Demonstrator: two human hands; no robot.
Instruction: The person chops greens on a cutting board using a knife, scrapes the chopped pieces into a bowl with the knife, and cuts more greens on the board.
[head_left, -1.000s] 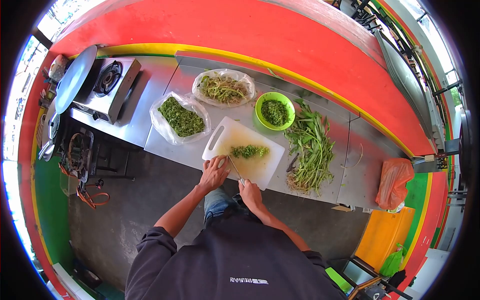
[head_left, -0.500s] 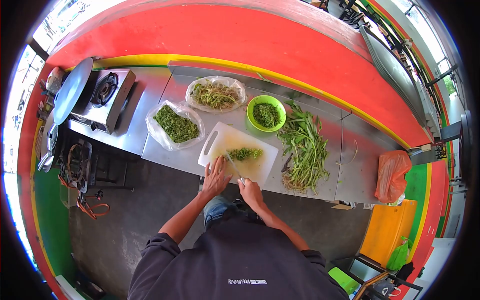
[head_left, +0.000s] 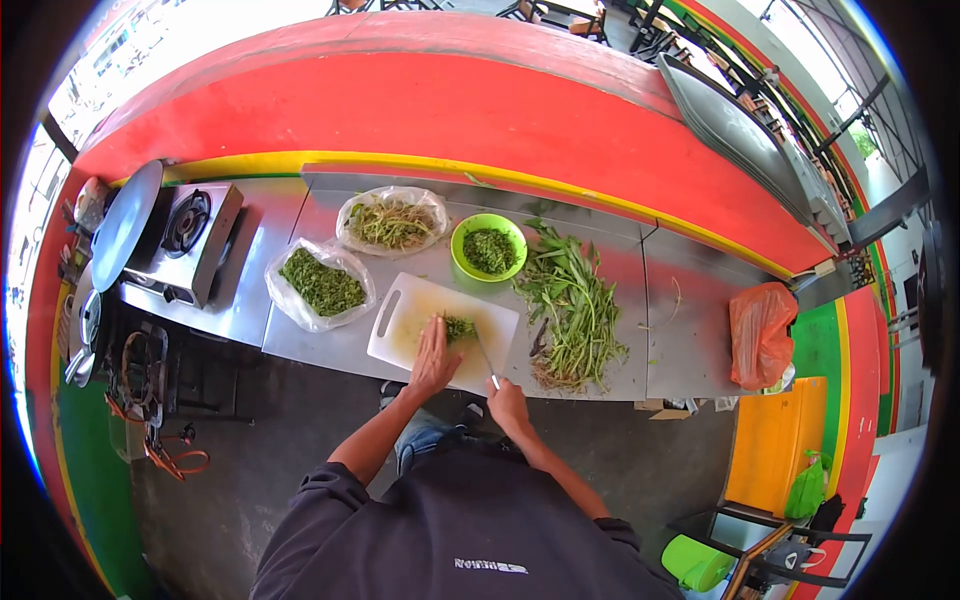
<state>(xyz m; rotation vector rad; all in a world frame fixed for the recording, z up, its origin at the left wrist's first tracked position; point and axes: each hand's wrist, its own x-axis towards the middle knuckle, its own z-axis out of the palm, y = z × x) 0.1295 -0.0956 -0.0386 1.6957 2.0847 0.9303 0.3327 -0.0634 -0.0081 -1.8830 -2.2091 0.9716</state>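
A white cutting board lies on the steel counter with a small pile of chopped greens on it. My left hand is flat on the board, its fingers stretched out and touching the pile's left side. In my right hand, at the board's front edge, is a knife. Its blade points away from me, along the pile's right side. A green bowl of chopped greens stands behind the board. To the right lies a heap of long leafy stems with roots toward me.
Left of the board sit a plastic bag of chopped greens and a plastic bag of stem scraps. Farther left are a gas stove and a large wok. An orange bag stands at the counter's right end, below a red wall.
The camera view has shifted. My left hand has moved from the board's front edge up to the greens. The knife has gone from the pile's left to its right, and the pile looks more compact.
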